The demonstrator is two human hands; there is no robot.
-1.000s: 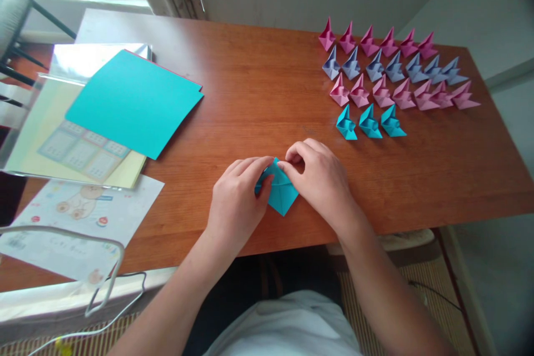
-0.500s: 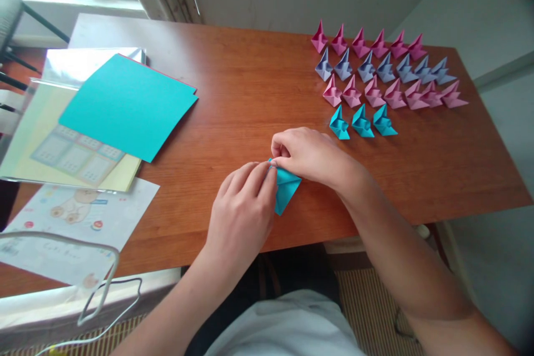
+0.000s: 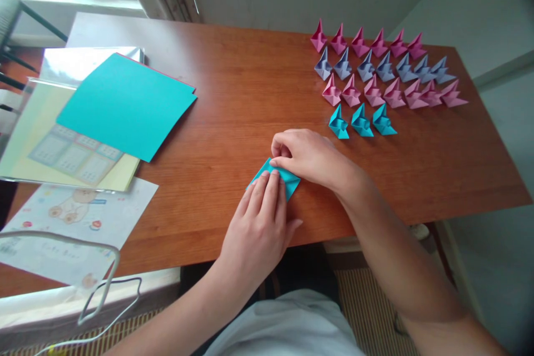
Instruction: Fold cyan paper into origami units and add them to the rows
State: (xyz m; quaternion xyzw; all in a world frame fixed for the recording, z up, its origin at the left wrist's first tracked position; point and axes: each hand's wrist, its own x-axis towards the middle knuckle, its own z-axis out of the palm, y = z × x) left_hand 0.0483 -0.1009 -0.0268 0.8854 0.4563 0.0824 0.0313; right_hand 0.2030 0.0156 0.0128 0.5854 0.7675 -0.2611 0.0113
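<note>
Near the front edge of the wooden table [image 3: 233,94], a small folded piece of turquoise paper [image 3: 291,182] lies with one corner pointing away from the person, partly covered by both hands. The left hand [image 3: 257,232] is spread palm down, its fingers extended side by side over the paper and gripping nothing; its thumb stands out to the right, off the paper. The right hand [image 3: 311,153] arches in from the right, thumb tip on the far corner and forefinger curled above it; whether the corner is pinched between them cannot be told. The step in hand appears to be the flattening of a fold, the left fingers pressing while the right thumb steadies the corner. The next move seems to call for even pressure along the crease, without letting the corner slip.

Beyond the right hand stand three finished turquoise pieces [image 3: 362,123]; behind them, in successive rows, come light pink pieces [image 3: 394,94], lavender pieces [image 3: 385,68] and magenta pieces [image 3: 378,43]. At far left, large turquoise sheets [image 3: 129,105] overlie a clear packet of pale yellow sheets [image 3: 19,147], with a printed white sheet [image 3: 136,206] nearer the person.
</note>
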